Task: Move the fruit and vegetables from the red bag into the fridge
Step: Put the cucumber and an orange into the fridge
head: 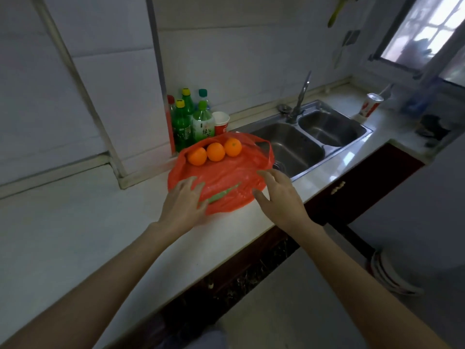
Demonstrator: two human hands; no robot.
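Left hand (185,197), grip spread, touches red bag (226,172) beside green vegetable (222,193), long axis toward spread right hand (279,195); oranges (215,151) at bag's far edge.

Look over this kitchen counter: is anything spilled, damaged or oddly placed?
Nothing looks spilled or broken. One oddity: the red bag lies flat, its right edge hanging over the sink rim. Three oranges sit at its open mouth and could roll out. Both hands, left hand and right hand, reach for it.
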